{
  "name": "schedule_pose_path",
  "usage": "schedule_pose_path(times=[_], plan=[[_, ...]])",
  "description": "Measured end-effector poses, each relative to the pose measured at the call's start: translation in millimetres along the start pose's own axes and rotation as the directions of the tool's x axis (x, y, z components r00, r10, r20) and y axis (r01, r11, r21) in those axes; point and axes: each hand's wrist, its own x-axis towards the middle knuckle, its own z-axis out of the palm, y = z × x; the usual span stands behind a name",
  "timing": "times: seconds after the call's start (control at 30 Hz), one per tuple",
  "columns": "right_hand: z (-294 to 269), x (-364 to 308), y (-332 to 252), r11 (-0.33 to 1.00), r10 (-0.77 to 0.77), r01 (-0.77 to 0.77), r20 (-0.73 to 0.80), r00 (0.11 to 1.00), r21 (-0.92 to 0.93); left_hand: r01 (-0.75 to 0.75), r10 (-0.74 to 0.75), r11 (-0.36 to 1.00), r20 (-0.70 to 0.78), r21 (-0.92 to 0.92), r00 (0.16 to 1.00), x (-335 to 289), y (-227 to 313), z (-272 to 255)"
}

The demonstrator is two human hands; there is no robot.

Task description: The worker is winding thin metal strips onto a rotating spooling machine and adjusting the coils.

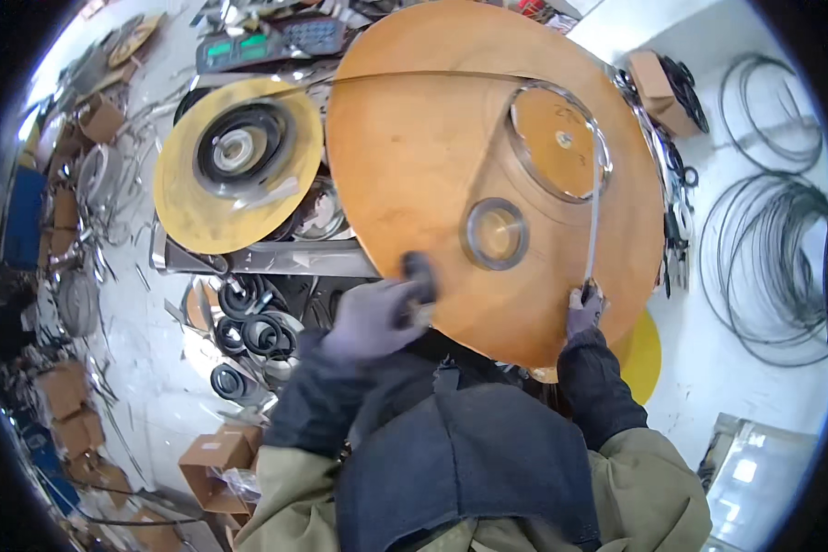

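A large round orange-brown wooden disc (405, 175) fills the middle in front of me. On it sits a smaller round wooden block (547, 138) with a shiny metal rim. My right hand (586, 311), gloved in grey, is closed on a thin metal strip (595, 221) that runs down from that rim. My left hand (374, 319), also gloved, is curled around a dark cylindrical handle (419, 276) at the disc's near left edge; both are blurred. Between the hands, farther up, a grey metal ring (496, 234) lies flat on the disc.
At the left, a yellow disc (179, 198) carries a dark coil (213, 147), and a strip stretches from there across the big disc. Black rings (262, 336) lie below it. Wire coils (764, 258) hang right. A cardboard box (213, 469) stands lower left; scraps litter the floor.
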Motion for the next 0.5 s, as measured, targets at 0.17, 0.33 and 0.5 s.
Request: schedule_pose_path(times=[0.17, 0.33, 0.5], plan=[[2, -2, 28, 1.000, 0.000, 0.000, 0.003, 1.000, 0.020, -0.293, 0.218, 0.895, 0.241, 0.338, 0.946, 100, 40, 84], [1, -13, 9, 0.964, -0.197, 0.186, -0.037, 0.980, -0.190, -0.117, -0.234, 0.726, 0.404, 0.678, 0.885, 139, 32, 114], [8, -13, 6, 0.963, -0.048, 0.061, -0.056, 0.997, 0.263, -0.064, -0.203, 0.736, 0.310, 0.674, 0.929, 146, 33, 127]])
